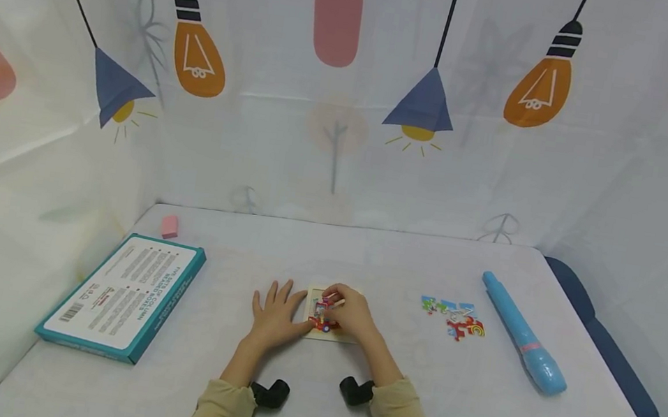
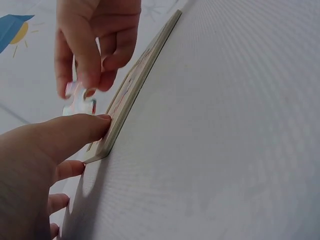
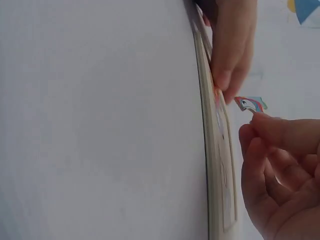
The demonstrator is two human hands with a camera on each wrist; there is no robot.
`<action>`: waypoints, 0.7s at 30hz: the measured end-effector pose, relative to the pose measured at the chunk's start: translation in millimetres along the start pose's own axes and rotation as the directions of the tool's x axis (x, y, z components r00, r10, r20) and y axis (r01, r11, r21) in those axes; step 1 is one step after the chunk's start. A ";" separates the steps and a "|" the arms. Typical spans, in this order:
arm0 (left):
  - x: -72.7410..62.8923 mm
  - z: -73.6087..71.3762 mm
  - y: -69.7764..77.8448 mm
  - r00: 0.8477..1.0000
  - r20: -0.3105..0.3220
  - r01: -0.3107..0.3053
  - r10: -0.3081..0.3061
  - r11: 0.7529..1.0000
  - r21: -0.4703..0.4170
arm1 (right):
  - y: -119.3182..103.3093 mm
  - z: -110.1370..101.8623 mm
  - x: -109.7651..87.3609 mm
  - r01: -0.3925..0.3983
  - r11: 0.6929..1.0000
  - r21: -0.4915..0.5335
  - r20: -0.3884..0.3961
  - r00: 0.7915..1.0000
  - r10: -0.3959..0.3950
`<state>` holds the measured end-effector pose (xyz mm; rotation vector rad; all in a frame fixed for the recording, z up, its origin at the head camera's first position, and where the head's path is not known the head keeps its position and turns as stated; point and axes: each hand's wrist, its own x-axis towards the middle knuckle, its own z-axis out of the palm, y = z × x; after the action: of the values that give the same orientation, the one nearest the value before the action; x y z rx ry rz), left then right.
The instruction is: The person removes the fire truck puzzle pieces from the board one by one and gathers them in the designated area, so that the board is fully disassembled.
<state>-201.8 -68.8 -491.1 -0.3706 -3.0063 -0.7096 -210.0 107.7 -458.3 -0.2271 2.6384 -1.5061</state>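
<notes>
A small wooden puzzle board lies flat in front of the person, with a colourful picture section inside its frame. The left hand rests with fingers spread on the table at the board's left side, its thumb pressing on the board's edge. Over the board, the right hand pinches a jigsaw piece between thumb and fingers. In the right wrist view this piece is held clear of the board's surface. Several loose jigsaw pieces lie grouped on the table to the right.
A teal-edged box with printed text lies at the left, a pink block behind it. At the right is a long blue tube-like object with a thicker near end. Patterned white fabric hangs beyond the table.
</notes>
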 end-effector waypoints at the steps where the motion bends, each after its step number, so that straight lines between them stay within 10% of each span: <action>1: 0.0 0.0 0.0 1.000 -0.003 -0.001 0.001 1.000 0.002 | 0.8 -3.2 -0.6 -0.019 1.000 0.018 -0.015 1.000 0.019; 21: -1.0 -0.1 0.8 1.000 0.013 0.009 -0.009 1.000 -0.003 | 47.7 -93.1 -29.6 -0.203 0.963 0.180 -0.168 0.958 0.233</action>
<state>-200.6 -68.4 -490.8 -0.3629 -3.0212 -0.7160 -199.3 215.7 -451.9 0.2246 2.5527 -1.7270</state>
